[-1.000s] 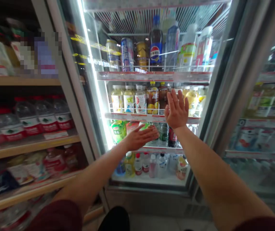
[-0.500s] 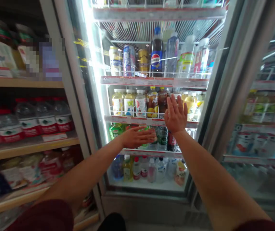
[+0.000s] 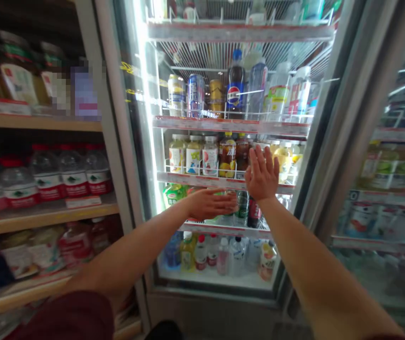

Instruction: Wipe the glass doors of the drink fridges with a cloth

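My left hand (image 3: 211,204) is stretched out flat, fingers pointing right, in front of the green and dark bottles (image 3: 241,208) on a lower fridge shelf. My right hand (image 3: 262,175) is held flat with fingers up and apart, level with the shelf of juice bottles (image 3: 193,155). Neither hand holds anything. I cannot tell whether the palms rest on glass or hang in the air. Above them stand cans and a Pepsi bottle (image 3: 235,85).
The lit drinks fridge has a grey metal frame (image 3: 344,118) on its right, with a second glass-fronted fridge (image 3: 393,189) beyond it. Small bottles (image 3: 219,252) fill the bottom shelf. On the left, wooden shelves carry red-labelled water bottles (image 3: 71,172) and packets.
The view has tipped up a little, so more of the top fridge shelf shows. Both hands stay flat and have drifted slightly lower and closer together.
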Demonstrator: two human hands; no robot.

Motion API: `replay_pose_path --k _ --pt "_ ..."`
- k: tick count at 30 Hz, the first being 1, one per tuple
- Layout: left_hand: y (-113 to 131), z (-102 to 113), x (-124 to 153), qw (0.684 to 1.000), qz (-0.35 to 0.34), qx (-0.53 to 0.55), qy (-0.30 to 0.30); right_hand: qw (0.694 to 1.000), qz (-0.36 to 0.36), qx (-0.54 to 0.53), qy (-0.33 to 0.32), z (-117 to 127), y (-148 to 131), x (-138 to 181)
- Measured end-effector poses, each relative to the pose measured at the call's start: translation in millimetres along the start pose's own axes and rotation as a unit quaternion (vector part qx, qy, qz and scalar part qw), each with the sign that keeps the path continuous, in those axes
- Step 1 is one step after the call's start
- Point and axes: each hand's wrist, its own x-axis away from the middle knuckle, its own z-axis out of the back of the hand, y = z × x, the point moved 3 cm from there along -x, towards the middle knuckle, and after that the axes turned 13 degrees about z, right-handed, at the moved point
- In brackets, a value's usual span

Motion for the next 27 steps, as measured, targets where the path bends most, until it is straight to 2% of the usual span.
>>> replay_pose_path --k 1,2,4,6,7,8,9,10,11,12,13,14,15,16,17,19,21,22,24,25,26,27 --pt "-9.6 7.4 -2.1 1.000 -0.002 -0.001 -0.007 1.000 0.001 0.003 0.001 -0.1 0.1 0.1" --pt "-26.8 19.3 -6.5 0.999 0.032 -0.012 0.004 1.000 0.002 0.006 0.003 -0.2 0.2 0.1" --pt "-72.4 48.7 -17.2 0.984 0.159 -0.048 0.062 1.000 0.002 0.010 0.007 -0.2 0.4 0.1" --pt "-112.8 73.5 -21.3 0.925 0.331 -0.086 0.166 1.000 0.002 0.011 0.010 -0.2 0.7 0.1" --pt "-122.7 78.9 -19.4 0.886 0.399 -0.100 0.214 1.000 0.002 0.011 0.012 -0.2 0.9 0.1" --pt "-123.7 78.2 -15.5 0.853 0.446 -0.107 0.251 1.000 0.002 0.010 0.012 -0.3 1.0 0.2" --pt "-115.9 71.5 -10.6 0.836 0.466 -0.110 0.268 1.000 0.003 0.009 0.013 -0.3 1.1 0.2" --pt "-100.9 60.1 -5.4 0.841 0.460 -0.111 0.263 1.000 0.003 0.008 0.013 -0.2 1.1 0.3" --pt "-81.2 45.9 -0.1 0.860 0.437 -0.108 0.240 1.000 0.002 0.007 0.012 -0.2 1.2 0.4" --pt "-58.5 30.2 4.0 0.902 0.374 -0.100 0.190 1.000 -0.001 0.007 0.010 -0.1 1.3 0.4" --pt "-36.1 15.0 7.6 0.949 0.282 -0.079 0.113 1.000 -0.002 0.007 0.008 -0.1 1.4 0.4" --pt "-17.9 3.5 11.8 0.979 0.191 -0.056 0.036 1.000 -0.004 0.007 0.006 0.0 1.5 0.4" --pt "-7.2 -2.0 16.3 0.992 0.116 -0.035 -0.026 1.000 -0.004 0.008 0.006 0.1 1.6 0.4" --pt "-6.6 -0.8 19.7 0.995 0.081 -0.023 -0.063 1.000 -0.003 0.010 0.006 0.1 1.7 0.4" --pt "-16.3 6.7 21.6 0.993 0.093 -0.024 -0.063 1.000 -0.001 0.011 0.007 0.0 1.8 0.5" --pt "-56.4 33.0 24.2 0.974 0.221 -0.055 0.011 1.000 0.001 0.013 0.010 -0.5 2.3 0.8" --pt "-97.6 58.2 32.6 0.910 0.382 -0.098 0.125 1.000 0.003 0.010 0.011 -1.0 2.7 1.2" --pt "-109.1 64.8 39.2 0.872 0.441 -0.118 0.177 1.000 0.001 0.006 0.009 -1.2 2.8 1.3" --pt "-105.7 60.8 54.6 0.818 0.498 -0.152 0.244 1.000 -0.003 -0.004 0.003 -1.1 2.8 1.4" --pt "-91.6 51.1 62.2 0.813 0.497 -0.164 0.254 1.000 -0.006 -0.009 -0.002 -0.8 2.7 1.3" --pt "-71.5 37.8 68.7 0.830 0.471 -0.171 0.244 1.000 -0.010 -0.013 -0.007 -0.4 2.6 1.2" --pt "-48.6 22.8 74.6 0.860 0.430 -0.170 0.214 1.000 -0.012 -0.015 -0.013 0.0 2.5 0.9"
